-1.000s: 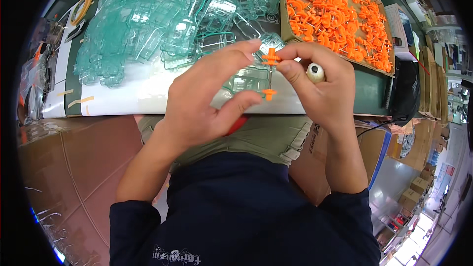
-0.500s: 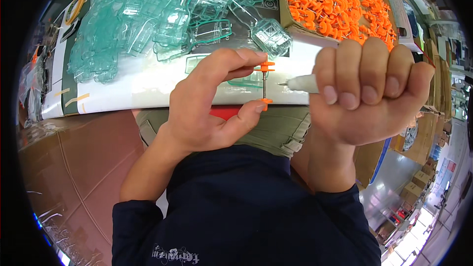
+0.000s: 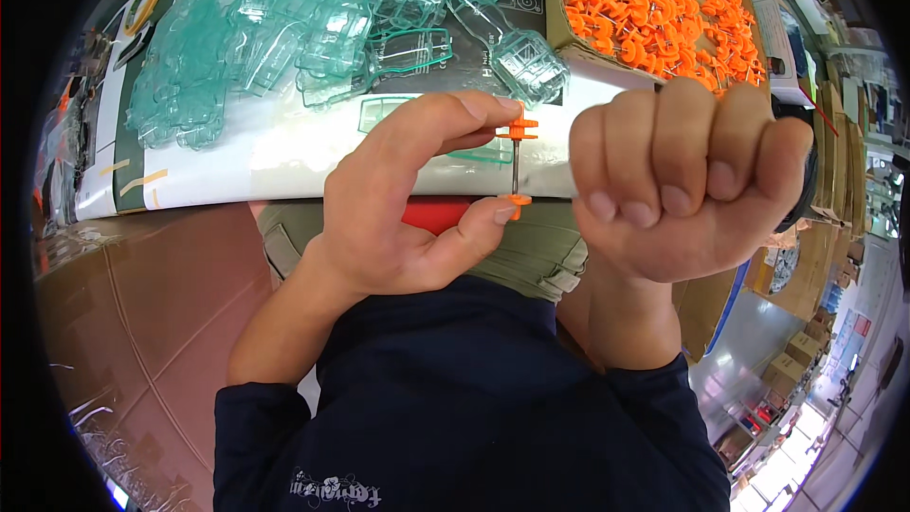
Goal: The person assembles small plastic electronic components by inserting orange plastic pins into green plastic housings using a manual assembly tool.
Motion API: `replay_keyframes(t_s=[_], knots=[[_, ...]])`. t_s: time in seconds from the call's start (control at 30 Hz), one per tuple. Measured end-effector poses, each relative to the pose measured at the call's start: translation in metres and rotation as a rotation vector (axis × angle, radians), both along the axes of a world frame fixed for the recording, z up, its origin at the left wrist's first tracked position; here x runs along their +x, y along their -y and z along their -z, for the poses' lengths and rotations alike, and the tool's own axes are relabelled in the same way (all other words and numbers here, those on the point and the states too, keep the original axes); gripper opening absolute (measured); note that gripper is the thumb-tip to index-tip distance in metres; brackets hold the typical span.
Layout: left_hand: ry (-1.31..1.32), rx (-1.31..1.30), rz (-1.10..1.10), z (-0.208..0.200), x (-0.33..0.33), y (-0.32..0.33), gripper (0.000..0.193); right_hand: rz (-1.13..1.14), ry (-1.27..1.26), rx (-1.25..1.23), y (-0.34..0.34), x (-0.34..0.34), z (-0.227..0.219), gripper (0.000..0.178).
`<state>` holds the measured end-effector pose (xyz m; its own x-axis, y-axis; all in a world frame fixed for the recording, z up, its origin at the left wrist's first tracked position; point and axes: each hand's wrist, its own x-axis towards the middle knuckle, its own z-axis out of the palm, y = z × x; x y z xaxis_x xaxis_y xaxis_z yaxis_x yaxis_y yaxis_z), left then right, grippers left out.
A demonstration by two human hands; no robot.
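My left hand (image 3: 379,194) pinches a small metal axle (image 3: 516,166) lengthwise, thumb at the lower end and index finger at the upper. An orange toothed wheel (image 3: 518,130) sits near its upper end, and a smaller orange piece (image 3: 518,200) caps the lower end. To the right, my right hand (image 3: 687,185) is closed in a fist, its curled fingers facing up. The white needle-tipped applicator that showed in this fist in the earlier frame is now hidden behind the fingers. Behind my left hand, a green-edged clear plastic piece (image 3: 377,114) lies on the white table.
Clear greenish plastic shells (image 3: 237,38) are heaped at the back left. A cardboard box (image 3: 567,43) at the back right holds many orange wheel-and-axle parts (image 3: 645,9). A yellow tape roll (image 3: 144,4) lies at the far left. The table edge (image 3: 218,202) runs just before me.
My right hand has moved left toward the axle and turned, so the applicator's white body and needle no longer show. My left hand keeps its pinch, almost still.
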<state>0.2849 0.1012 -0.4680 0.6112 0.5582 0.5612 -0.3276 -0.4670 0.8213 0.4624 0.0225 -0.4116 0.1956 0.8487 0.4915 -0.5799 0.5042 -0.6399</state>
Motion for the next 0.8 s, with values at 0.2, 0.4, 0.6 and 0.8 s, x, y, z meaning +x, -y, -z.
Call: replay_keyframes(t_s=[0.2, 0.4, 0.6, 0.8], knots=[[-0.051, 0.015, 0.018, -0.003, -0.001, -0.002, 0.06, 0.094, -0.013, 0.023, 0.003, 0.003, -0.003, 0.045], [-0.022, -0.031, 0.03, 0.003, -0.002, 0.003, 0.059, 0.171, 0.07, 0.076, -0.001, -0.001, 0.0, 0.046], [-0.108, 0.117, -0.018, 0.003, -0.001, -0.005, 0.058, 0.169, -0.015, 0.009, 0.003, 0.004, 0.001, 0.046], [-0.25, 0.433, -0.092, 0.02, 0.007, -0.021, 0.063, 0.262, -0.043, -0.122, 0.013, 0.002, 0.016, 0.046]])
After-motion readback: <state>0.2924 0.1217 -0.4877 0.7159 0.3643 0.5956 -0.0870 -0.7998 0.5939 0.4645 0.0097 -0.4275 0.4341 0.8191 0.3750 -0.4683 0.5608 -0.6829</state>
